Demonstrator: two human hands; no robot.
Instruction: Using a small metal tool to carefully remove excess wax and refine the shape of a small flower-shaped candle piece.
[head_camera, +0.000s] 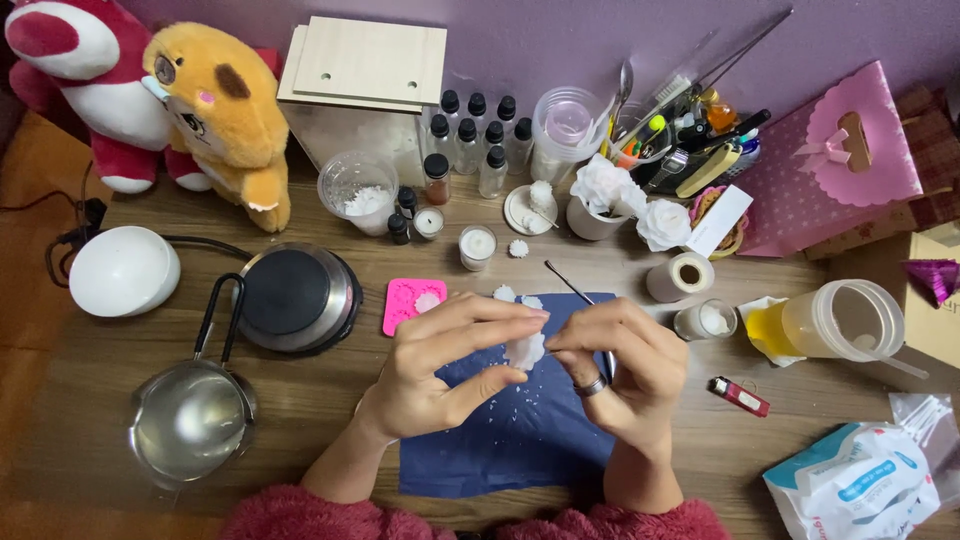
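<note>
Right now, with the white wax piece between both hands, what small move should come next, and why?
Probably keep picking at the white wax piece above the blue cloth: the left hand pinches it, the right hand holds a thin metal tool, and white crumbs already lie on the cloth.

Home craft desk (120, 400), plush toys (215, 110)

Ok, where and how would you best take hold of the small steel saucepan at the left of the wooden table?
Grip the small steel saucepan by its black loop handle, coming from above on the hotplate side. The handle sticks up and away from the bowl, whose round, shiny wall probably gives a poorer hold.
</note>
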